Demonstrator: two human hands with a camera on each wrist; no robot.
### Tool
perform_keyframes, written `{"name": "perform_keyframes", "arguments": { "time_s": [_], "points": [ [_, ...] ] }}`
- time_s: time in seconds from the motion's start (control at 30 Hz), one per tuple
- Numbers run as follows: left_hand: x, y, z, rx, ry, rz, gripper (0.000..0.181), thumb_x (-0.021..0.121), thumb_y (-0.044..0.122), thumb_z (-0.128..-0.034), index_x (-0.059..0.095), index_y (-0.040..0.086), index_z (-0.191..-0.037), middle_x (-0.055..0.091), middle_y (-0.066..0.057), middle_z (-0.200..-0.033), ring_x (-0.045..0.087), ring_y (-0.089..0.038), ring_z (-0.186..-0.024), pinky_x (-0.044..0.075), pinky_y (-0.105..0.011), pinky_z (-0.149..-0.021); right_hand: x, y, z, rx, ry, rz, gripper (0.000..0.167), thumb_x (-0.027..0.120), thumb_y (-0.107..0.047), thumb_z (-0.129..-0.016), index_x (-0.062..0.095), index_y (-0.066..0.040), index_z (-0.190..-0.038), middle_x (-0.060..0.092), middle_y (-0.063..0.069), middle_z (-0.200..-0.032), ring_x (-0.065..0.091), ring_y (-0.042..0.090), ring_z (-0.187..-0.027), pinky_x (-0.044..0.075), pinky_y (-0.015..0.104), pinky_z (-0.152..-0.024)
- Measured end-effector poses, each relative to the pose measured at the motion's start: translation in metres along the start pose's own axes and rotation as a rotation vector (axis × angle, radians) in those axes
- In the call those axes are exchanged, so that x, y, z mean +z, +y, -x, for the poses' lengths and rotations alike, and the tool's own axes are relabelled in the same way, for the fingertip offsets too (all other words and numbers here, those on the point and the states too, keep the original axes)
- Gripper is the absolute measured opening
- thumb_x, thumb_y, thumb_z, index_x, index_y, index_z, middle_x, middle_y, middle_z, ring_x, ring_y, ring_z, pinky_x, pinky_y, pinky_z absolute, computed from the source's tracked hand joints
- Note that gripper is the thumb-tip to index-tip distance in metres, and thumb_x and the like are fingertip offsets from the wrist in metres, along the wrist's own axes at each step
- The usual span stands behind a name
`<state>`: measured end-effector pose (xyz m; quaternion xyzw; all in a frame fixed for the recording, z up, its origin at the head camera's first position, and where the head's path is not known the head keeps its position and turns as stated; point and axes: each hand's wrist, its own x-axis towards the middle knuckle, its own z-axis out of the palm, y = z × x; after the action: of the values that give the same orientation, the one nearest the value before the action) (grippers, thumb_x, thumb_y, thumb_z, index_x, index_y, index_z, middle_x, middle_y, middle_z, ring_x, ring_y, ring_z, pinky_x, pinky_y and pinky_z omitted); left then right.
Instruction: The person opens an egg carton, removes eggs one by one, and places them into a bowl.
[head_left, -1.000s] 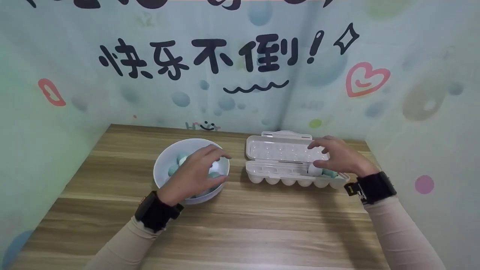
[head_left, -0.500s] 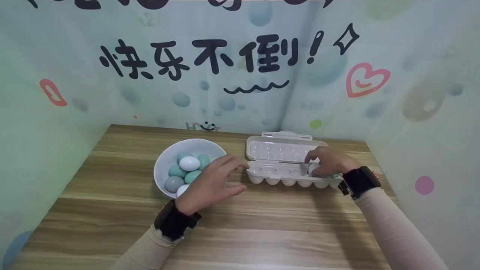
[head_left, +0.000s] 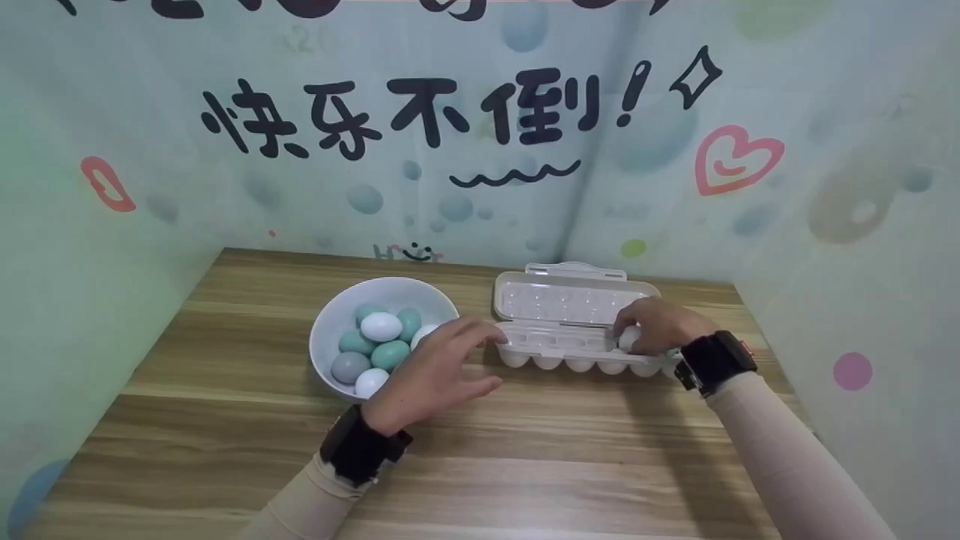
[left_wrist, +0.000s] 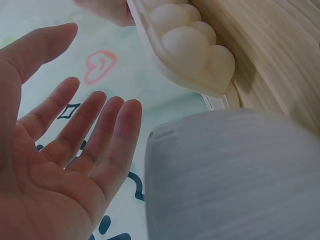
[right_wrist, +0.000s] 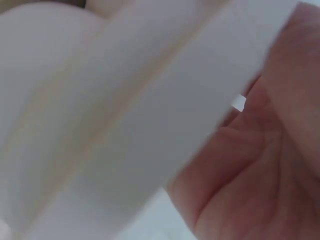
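In the head view my right hand (head_left: 664, 327) reaches into the right end of an open egg carton (head_left: 527, 352), pinching a white egg (head_left: 629, 340) between thumb and fingers. The right wrist view is mostly filled by the blurred carton edge (right_wrist: 150, 115), which hides the egg; part of the palm (right_wrist: 245, 175) shows beside it. My left hand (head_left: 435, 373) hovers by the right side of a white bowl (head_left: 321, 341), its fingertips near the carton's left end. Its fingers are spread and hold nothing, as the left wrist view of the palm (left_wrist: 65, 175) confirms.
Several green, white and grey eggs (head_left: 390, 355) lie in the bowl. Behind the carton's cups its clear lid (head_left: 555, 298) leans back towards the printed cloth backdrop (head_left: 420, 202). Bowl and carton stand on a wood-grain table (head_left: 540, 465).
My left hand has moved right, away from over the bowl, uncovering the eggs. My right hand has come down into the carton and closed its fingers around the white egg.
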<state>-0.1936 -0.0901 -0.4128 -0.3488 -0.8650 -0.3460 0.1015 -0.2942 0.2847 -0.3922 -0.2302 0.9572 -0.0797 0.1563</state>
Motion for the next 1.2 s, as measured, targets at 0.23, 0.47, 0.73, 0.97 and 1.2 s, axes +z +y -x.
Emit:
{"name": "perform_keyframes", "arguments": {
  "time_s": [0.23,0.47,0.73,0.97,1.2],
  "points": [
    [0.004,-0.003,0.000,0.014,0.003,0.014,0.047,0.087,0.021,-0.0880,0.066,0.013,-0.129,0.067,-0.004,-0.123,0.062,-0.017,-0.109,0.054,-0.034,-0.098,0.001,0.008,0.002,-0.074,0.075,-0.041,0.026,0.080,0.001,-0.075,0.077,-0.007,-0.099,0.071,0.006,-0.098,0.059,0.022,-0.087,0.048,0.035,-0.078],
    [0.004,-0.002,0.000,-0.021,0.005,0.030,0.048,0.086,0.021,-0.0900,0.065,0.013,-0.132,0.066,-0.003,-0.128,0.066,-0.022,-0.112,0.057,-0.034,-0.099,-0.007,-0.003,0.011,-0.062,0.258,-0.124,0.028,0.083,-0.002,-0.079,0.073,-0.005,-0.105,0.070,0.014,-0.102,0.062,0.029,-0.094,0.051,0.038,-0.077],
    [0.005,0.000,-0.002,-0.017,0.079,0.043,0.049,0.086,0.018,-0.0903,0.066,0.012,-0.134,0.066,-0.004,-0.122,0.069,-0.023,-0.106,0.060,-0.034,-0.092,-0.006,-0.052,0.022,-0.106,0.471,-0.326,0.031,0.087,-0.009,-0.086,0.071,-0.005,-0.111,0.068,0.011,-0.107,0.070,0.029,-0.097,0.061,0.046,-0.087],
    [0.006,0.004,-0.005,-0.007,0.126,0.056,0.050,0.087,0.018,-0.0897,0.065,0.014,-0.134,0.066,-0.001,-0.123,0.067,-0.013,-0.106,0.059,-0.025,-0.090,0.015,-0.106,0.029,-0.151,0.550,-0.581,0.033,0.089,-0.008,-0.086,0.068,-0.008,-0.112,0.070,0.007,-0.110,0.075,0.022,-0.095,0.064,0.035,-0.084],
    [0.010,0.006,-0.005,0.056,0.167,0.129,0.050,0.090,0.016,-0.0866,0.065,0.008,-0.129,0.065,-0.005,-0.123,0.069,-0.019,-0.105,0.061,-0.025,-0.087,0.036,-0.139,0.028,-0.168,0.518,-0.798,0.034,0.088,-0.008,-0.087,0.066,-0.008,-0.113,0.068,0.010,-0.112,0.075,0.028,-0.096,0.065,0.034,-0.080]
  ]
}}
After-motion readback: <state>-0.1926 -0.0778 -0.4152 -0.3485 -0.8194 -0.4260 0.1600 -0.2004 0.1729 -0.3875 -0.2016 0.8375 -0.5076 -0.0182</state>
